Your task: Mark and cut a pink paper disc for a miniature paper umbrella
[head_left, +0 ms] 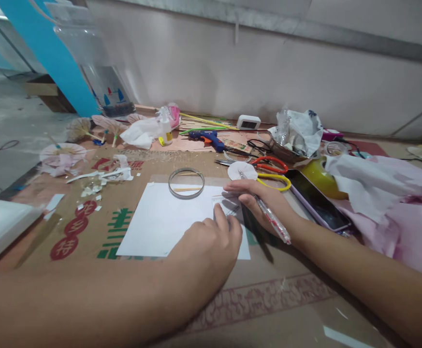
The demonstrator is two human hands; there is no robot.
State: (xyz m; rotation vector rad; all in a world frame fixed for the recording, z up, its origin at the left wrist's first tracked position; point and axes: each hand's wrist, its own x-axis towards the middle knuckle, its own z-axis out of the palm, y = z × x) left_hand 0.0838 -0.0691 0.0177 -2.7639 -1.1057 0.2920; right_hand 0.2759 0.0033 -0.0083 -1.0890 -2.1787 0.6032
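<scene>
My left hand [209,239] lies low over a white sheet of paper [152,217], its fingers bent and their tips pressing on a small clear flat piece [228,207] with dark marks. What that piece is, I cannot make out fully. My right hand [265,200] holds a clear pen with red markings [274,222], slanted between thumb and fingers, its fingertips beside the clear piece. Near the paper's top edge lies a round hoop [169,182], with thin sticks [189,189] inside its outline. A white paper disc [238,170] sits just beyond my right fingers.
Printed cardboard [87,241] covers the work surface. Behind the right hand are orange-handled scissors [274,164], yellow handles [278,182], a blue glue gun [211,140] and a phone [319,200]. Pink and white cloth [395,203] lies right; paper scraps [94,186] and small parasols [64,153] lie left.
</scene>
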